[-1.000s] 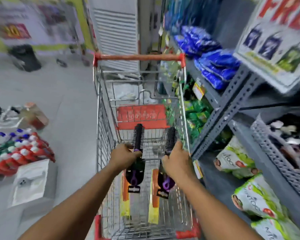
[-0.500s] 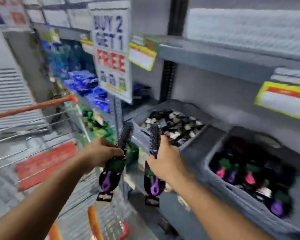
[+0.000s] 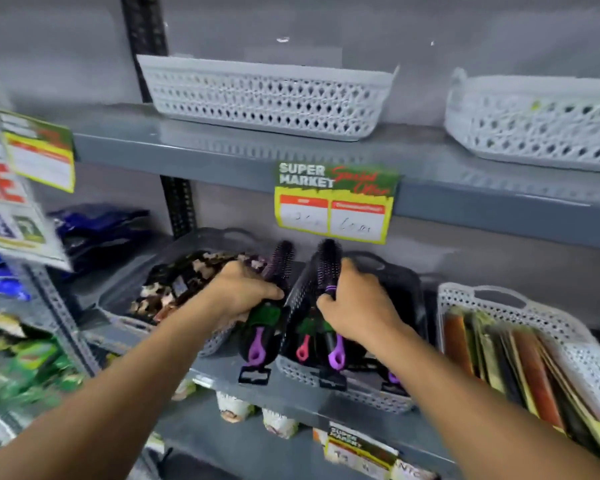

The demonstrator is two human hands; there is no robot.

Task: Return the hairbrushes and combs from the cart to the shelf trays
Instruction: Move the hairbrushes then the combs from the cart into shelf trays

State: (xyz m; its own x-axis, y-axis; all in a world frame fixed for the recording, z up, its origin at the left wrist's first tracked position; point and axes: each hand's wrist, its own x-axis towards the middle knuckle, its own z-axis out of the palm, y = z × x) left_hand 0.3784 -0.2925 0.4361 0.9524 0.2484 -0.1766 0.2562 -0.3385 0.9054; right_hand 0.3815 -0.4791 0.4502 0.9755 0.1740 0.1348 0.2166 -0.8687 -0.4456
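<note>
Your left hand (image 3: 243, 292) and right hand (image 3: 357, 306) each gripped a round brush. The left brush (image 3: 257, 337) hung outside the dark tray (image 3: 293, 370), just left of its wall; released there, it could have dropped onto the shelf (image 3: 222, 372).

Pretty standard supermarket aisle: grey metal shelving (image 3: 243, 150) with a plain grey back panel (image 3: 430, 26) behind it and a black perforated upright (image 3: 142, 39) running down the left side. Top shelf has two pale perforated baskets (image 3: 264, 98) sitting well apart. A yellow and green "Super Market Special Offer" price tag (image 3: 335, 202) hangs off the shelf edge, with another similar tag (image 3: 39, 150) further left. Blue packets (image 3: 97, 230) and green packets (image 3: 32, 362) fill the neighbouring bay, all blurry. Light is flat and even, no hard shadows.
</note>
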